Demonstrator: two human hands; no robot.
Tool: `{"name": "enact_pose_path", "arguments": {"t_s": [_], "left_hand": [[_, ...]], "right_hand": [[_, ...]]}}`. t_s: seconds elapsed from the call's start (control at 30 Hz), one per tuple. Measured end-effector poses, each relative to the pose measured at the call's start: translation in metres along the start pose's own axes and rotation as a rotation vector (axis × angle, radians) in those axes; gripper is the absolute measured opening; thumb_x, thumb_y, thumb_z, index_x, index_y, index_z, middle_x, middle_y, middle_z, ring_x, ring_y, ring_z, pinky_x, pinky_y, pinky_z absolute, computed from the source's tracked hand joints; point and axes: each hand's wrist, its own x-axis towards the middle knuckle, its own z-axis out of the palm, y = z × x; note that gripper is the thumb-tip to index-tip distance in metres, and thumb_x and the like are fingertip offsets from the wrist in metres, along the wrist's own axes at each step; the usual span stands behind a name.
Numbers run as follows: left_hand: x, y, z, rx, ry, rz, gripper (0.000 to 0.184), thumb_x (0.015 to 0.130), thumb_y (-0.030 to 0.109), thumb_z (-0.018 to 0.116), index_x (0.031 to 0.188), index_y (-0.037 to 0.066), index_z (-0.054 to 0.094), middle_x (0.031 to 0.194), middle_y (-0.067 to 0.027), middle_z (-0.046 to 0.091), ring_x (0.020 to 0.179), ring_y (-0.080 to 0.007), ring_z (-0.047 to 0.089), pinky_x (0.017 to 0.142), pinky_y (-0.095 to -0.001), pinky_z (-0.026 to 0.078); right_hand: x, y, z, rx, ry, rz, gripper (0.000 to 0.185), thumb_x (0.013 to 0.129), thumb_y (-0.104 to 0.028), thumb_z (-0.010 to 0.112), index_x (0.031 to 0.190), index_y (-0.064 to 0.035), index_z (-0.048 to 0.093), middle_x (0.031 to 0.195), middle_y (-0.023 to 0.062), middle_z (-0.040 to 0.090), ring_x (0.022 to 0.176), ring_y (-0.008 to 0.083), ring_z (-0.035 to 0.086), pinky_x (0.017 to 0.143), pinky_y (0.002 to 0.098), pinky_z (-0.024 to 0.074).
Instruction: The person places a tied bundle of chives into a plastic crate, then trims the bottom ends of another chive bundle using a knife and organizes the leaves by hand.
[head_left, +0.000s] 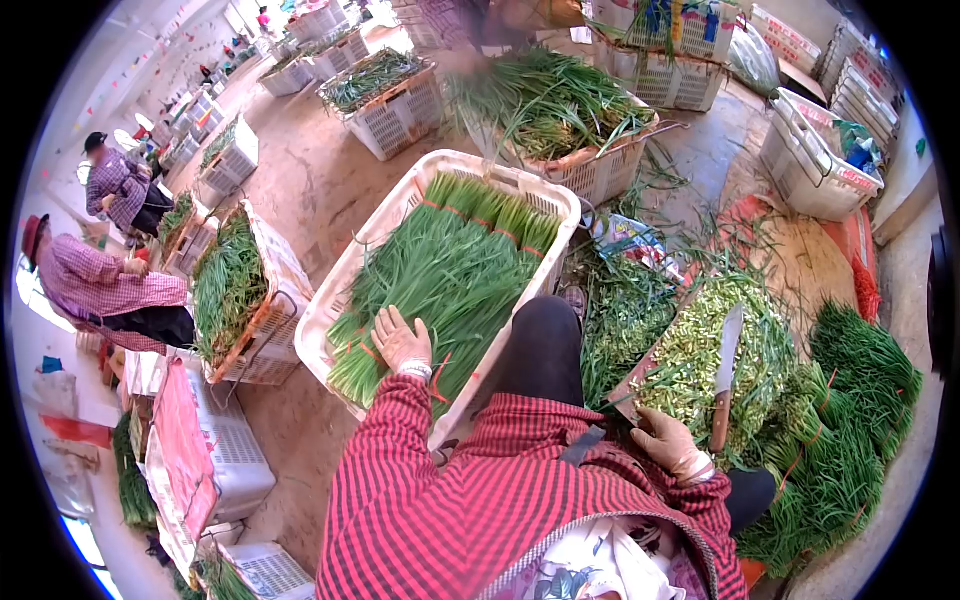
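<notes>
My left hand (401, 341), in a pale glove, lies with fingers spread on bundled green chives (440, 270). The bundles, bound with red bands, fill a white plastic crate (310, 330) in front of me. Beside my right knee, my gloved right hand (670, 443) rests with loosely bent fingers near the edge of a cutting board (628, 392); nothing shows in its grasp. A knife (728, 365) with a wooden handle lies on a heap of chopped pale stem ends (690, 345), just right of that hand.
Banded chives (855, 400) are piled at the right. Loose chives fill a crate (590, 175) ahead and another crate (270, 330) at the left. A white basket (800, 165) stands at upper right. Two people (95, 275) (125, 185) are at the far left.
</notes>
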Motion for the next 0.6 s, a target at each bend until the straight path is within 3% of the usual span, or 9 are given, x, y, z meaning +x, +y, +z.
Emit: {"name": "enact_pose_path", "arguments": {"t_s": [0.6], "left_hand": [[-0.0002, -0.0003, 0.0033, -0.001, 0.008, -0.003, 0.066, 0.091, 0.043, 0.050, 0.144, 0.005, 0.037, 0.148, -0.0145, 0.038, 0.139, -0.0298, 0.031, 0.116, -0.0465, 0.018]], "right_hand": [[-0.0004, -0.0066, -0.0023, -0.015, -0.028, 0.036, 0.055, 0.086, -0.034, 0.064, 0.129, -0.0020, 0.054, 0.106, 0.0191, 0.066, 0.097, 0.0322, 0.065, 0.085, 0.0388, 0.0508]]}}
